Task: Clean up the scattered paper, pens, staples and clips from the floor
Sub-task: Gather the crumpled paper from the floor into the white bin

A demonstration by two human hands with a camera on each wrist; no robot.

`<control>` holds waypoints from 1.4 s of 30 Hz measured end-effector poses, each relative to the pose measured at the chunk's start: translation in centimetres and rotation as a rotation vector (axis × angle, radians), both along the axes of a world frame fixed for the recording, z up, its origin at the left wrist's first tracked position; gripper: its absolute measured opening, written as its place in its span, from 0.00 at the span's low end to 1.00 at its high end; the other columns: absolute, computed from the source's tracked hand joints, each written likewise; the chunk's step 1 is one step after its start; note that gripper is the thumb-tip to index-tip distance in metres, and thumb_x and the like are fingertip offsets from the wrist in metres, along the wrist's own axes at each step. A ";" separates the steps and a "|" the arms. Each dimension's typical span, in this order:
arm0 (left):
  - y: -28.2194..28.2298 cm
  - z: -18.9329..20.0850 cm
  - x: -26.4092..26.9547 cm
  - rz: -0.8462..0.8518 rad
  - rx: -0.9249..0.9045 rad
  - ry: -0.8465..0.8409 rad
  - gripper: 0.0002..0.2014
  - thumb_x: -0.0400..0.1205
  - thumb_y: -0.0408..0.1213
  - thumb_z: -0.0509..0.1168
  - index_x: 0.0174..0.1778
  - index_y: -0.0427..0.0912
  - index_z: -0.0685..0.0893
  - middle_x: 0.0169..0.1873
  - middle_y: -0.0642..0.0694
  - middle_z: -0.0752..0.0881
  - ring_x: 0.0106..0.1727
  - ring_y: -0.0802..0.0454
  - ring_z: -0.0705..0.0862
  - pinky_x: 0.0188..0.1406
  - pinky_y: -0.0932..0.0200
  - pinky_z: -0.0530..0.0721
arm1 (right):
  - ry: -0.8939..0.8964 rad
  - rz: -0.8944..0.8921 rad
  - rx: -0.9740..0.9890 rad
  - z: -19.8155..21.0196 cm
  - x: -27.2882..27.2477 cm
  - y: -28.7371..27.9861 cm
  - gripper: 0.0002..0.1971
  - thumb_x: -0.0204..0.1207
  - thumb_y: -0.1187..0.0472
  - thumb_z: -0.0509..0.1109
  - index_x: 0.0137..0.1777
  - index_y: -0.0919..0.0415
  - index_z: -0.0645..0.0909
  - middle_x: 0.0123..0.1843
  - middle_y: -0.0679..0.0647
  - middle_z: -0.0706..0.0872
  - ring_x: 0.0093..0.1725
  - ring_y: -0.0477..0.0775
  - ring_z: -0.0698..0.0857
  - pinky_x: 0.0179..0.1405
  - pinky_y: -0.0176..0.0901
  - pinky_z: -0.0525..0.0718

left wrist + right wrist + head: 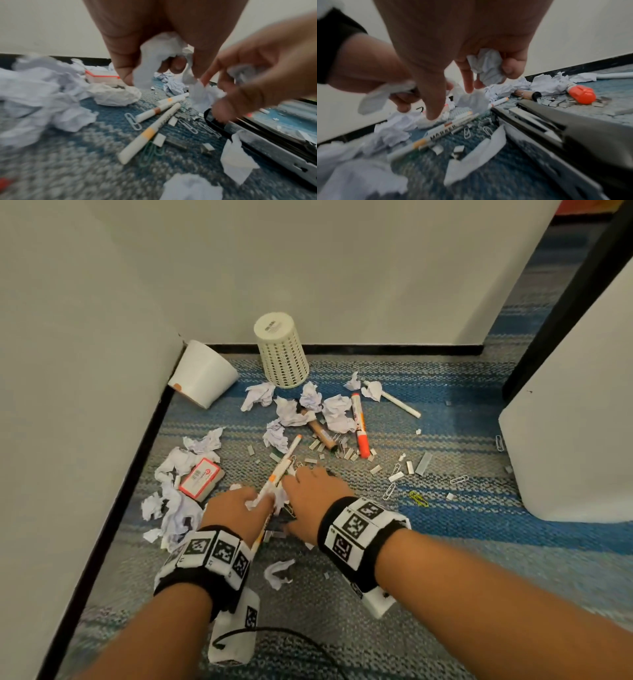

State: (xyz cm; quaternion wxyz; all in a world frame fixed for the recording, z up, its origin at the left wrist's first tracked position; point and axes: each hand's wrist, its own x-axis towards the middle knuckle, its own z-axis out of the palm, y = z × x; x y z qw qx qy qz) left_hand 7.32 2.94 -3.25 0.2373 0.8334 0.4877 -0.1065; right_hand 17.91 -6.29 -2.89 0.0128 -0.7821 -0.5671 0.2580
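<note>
Crumpled paper: the left hand (154, 44) held one wad (159, 54) with fingers curled round it; the right hand (464, 44) held another wad (488, 67) against the palm with its outer fingers, while its forefinger and middle finger (433, 102) pointed down toward a further piece on the carpet (445, 529). Both hands hovered low over the middle of the mess. Such paper appeared light, soft and springy; it would probably compress under any pinch, so several wads might be gathered in one fist, though loose corners could slip free.

White marker pens (150, 132) lay just beneath the hands, side by side, among paper clips (133, 121) and short staple strips (346, 453). The pens looked stiff, smooth and liable to roll, best taken mid-barrel. Clips and staples, thin and flat in the pile, would likely need fingertip pinching or sweeping together; staple ends could prick.

A black stapler (556, 121) lay close beside the right hand, and an orange-capped marker (359, 426) beyond it. A staple box (200, 477) rested amid paper near the left wall (68, 371).

An upturned mesh basket (281, 350) and a tipped white bin (203, 373) stood by the far wall. Open carpet remained to the right, bounded by a white panel (575, 422).
</note>
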 end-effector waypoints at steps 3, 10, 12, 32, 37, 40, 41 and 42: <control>0.1 0.6 -2.4 0.026 -0.037 0.061 0.21 0.79 0.44 0.66 0.64 0.37 0.79 0.67 0.37 0.79 0.68 0.41 0.76 0.64 0.53 0.73 | -0.110 0.140 -0.099 -0.9 -0.8 -0.5 0.21 0.77 0.54 0.67 0.68 0.60 0.71 0.68 0.60 0.74 0.68 0.65 0.71 0.61 0.56 0.75; -1.3 -0.6 -5.6 -0.122 -0.123 0.057 0.06 0.79 0.33 0.60 0.47 0.47 0.69 0.29 0.47 0.74 0.30 0.48 0.74 0.25 0.57 0.66 | -0.141 0.258 -0.135 -1.2 -2.1 -1.7 0.17 0.81 0.64 0.61 0.69 0.60 0.70 0.64 0.62 0.79 0.64 0.65 0.75 0.56 0.56 0.76; -1.8 -1.1 -5.7 -0.113 -0.123 0.010 0.06 0.80 0.32 0.58 0.47 0.47 0.69 0.28 0.46 0.75 0.28 0.49 0.73 0.24 0.58 0.65 | -0.041 0.220 -0.078 -1.2 -2.7 -1.8 0.17 0.80 0.65 0.61 0.69 0.58 0.68 0.63 0.64 0.75 0.62 0.66 0.75 0.52 0.57 0.77; 2.0 -3.2 -15.6 0.233 -0.080 0.160 0.43 0.64 0.57 0.76 0.72 0.48 0.67 0.60 0.35 0.81 0.60 0.36 0.81 0.58 0.47 0.80 | 0.186 0.201 0.096 -2.9 -9.1 -0.7 0.24 0.76 0.44 0.65 0.63 0.61 0.68 0.66 0.59 0.66 0.62 0.63 0.72 0.57 0.59 0.80; 0.9 -4.0 -15.7 0.167 -0.118 0.233 0.29 0.71 0.50 0.73 0.66 0.44 0.76 0.59 0.40 0.84 0.60 0.41 0.82 0.55 0.55 0.79 | 0.056 0.509 -0.022 -4.0 -10.1 0.7 0.20 0.80 0.61 0.64 0.71 0.62 0.68 0.72 0.59 0.68 0.65 0.65 0.71 0.57 0.60 0.80; 0.9 -3.3 -15.3 0.205 -0.084 0.173 0.20 0.75 0.45 0.68 0.62 0.43 0.78 0.55 0.39 0.86 0.57 0.40 0.83 0.47 0.57 0.75 | 0.113 0.455 0.055 -3.8 -9.9 0.4 0.13 0.82 0.65 0.59 0.66 0.60 0.71 0.65 0.58 0.74 0.61 0.62 0.73 0.54 0.54 0.79; 1.0 -2.9 -15.1 0.236 -0.072 0.135 0.18 0.76 0.43 0.67 0.61 0.42 0.77 0.54 0.37 0.85 0.56 0.38 0.82 0.46 0.57 0.73 | 0.151 0.389 0.103 -3.6 -9.6 0.1 0.12 0.81 0.64 0.59 0.63 0.59 0.71 0.63 0.58 0.74 0.60 0.62 0.73 0.51 0.52 0.78; 1.1 -2.6 -14.8 0.277 -0.064 0.087 0.17 0.76 0.40 0.66 0.59 0.41 0.75 0.53 0.34 0.84 0.53 0.37 0.81 0.46 0.55 0.73 | 0.194 0.317 0.149 -3.4 -9.3 -0.3 0.11 0.80 0.63 0.59 0.61 0.58 0.70 0.61 0.57 0.74 0.58 0.61 0.74 0.50 0.52 0.78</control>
